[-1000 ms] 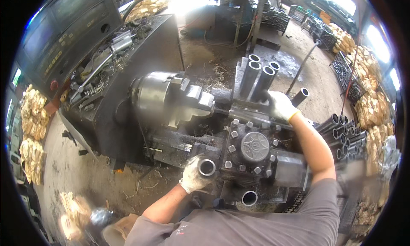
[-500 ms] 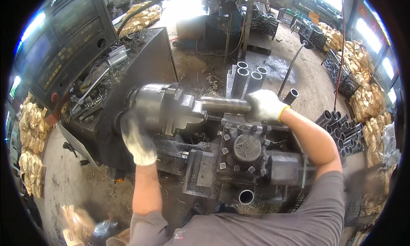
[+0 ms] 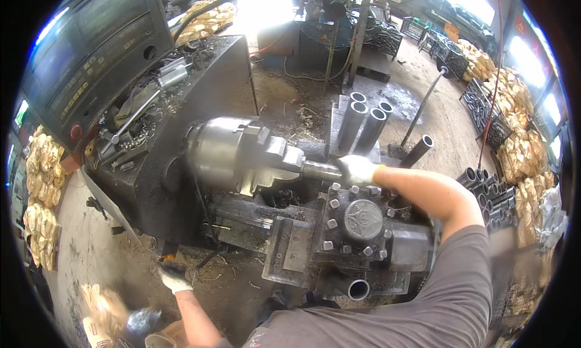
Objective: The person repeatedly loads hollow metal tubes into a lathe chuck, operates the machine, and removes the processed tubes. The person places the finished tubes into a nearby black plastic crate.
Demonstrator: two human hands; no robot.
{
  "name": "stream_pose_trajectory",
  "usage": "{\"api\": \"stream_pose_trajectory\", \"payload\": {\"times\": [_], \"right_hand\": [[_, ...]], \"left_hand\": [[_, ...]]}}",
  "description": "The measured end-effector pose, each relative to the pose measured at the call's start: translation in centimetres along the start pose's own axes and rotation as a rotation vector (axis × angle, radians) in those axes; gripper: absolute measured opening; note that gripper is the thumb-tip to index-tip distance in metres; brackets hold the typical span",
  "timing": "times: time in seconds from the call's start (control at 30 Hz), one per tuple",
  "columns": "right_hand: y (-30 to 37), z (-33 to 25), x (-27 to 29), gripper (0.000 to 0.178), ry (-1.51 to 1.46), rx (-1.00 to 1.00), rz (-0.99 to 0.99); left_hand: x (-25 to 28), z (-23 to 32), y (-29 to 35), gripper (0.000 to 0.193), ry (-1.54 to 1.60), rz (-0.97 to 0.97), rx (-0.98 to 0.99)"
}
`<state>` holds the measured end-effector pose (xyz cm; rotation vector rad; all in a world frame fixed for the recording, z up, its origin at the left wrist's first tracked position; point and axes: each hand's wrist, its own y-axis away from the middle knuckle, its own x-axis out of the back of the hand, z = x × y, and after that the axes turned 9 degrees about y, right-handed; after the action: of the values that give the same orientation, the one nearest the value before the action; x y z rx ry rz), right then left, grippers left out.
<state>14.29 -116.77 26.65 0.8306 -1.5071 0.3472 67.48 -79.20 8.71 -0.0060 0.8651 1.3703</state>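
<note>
My right hand (image 3: 358, 169), in a white glove, is wrapped round a shiny metal tube (image 3: 321, 171). The tube's left end sits in the stepped jaws of a large lathe chuck (image 3: 219, 148); how deep it goes is hidden. Just in front of that forearm is the square tool post (image 3: 363, 221) with its ring of bolts. My left hand (image 3: 175, 280), also gloved, is low at the left, below the chuck. Its fingers look stretched out and it holds nothing that I can see. A small orange thing (image 3: 169, 257) is near its fingertips.
Several upright tubes (image 3: 363, 121) stand behind the tool post, and one leans farther right (image 3: 419, 149). More dark tubes (image 3: 487, 194) are piled at the right. Another tube (image 3: 358, 289) lies before the tool post. The control panel (image 3: 97, 58) rises at the left.
My left hand has dropped away from beside the chuck toward the lower left. My right hand has moved slightly down, and less of the tube now shows between it and the jaws.
</note>
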Motion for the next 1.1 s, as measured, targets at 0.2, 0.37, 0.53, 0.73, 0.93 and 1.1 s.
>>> {"api": "stream_pose_trajectory", "payload": {"times": [0.2,0.37,0.53,0.73,0.93,1.1], "right_hand": [[-7.4,-4.8,4.8,0.1,-0.725,-0.005,-0.281],[-4.7,-0.4,2.6,0.104,-0.653,0.089,-0.115],[0.5,7.6,-5.4,0.027,0.334,0.111,-0.257],[7.9,1.3,4.1,0.06,0.138,-0.33,0.111],[13.1,-0.1,3.8,0.046,-0.061,-0.538,0.857],[21.3,-8.4,7.3,0.048,-0.717,-0.218,1.237]], "left_hand": [[0.8,5.1,-2.3,0.04,-0.113,-0.068,0.285],[1.3,5.3,-4.5,0.032,-0.19,-0.163,0.394],[4.2,2.7,-8.7,0.028,-0.301,-0.201,0.081],[-0.7,9.9,0.8,0.057,-1.158,0.01,-1.105],[-27.1,18.4,11.8,0.04,-1.105,-0.574,-1.717],[-39.9,21.8,4.4,0.078,-1.665,-0.379,-1.462]]}}
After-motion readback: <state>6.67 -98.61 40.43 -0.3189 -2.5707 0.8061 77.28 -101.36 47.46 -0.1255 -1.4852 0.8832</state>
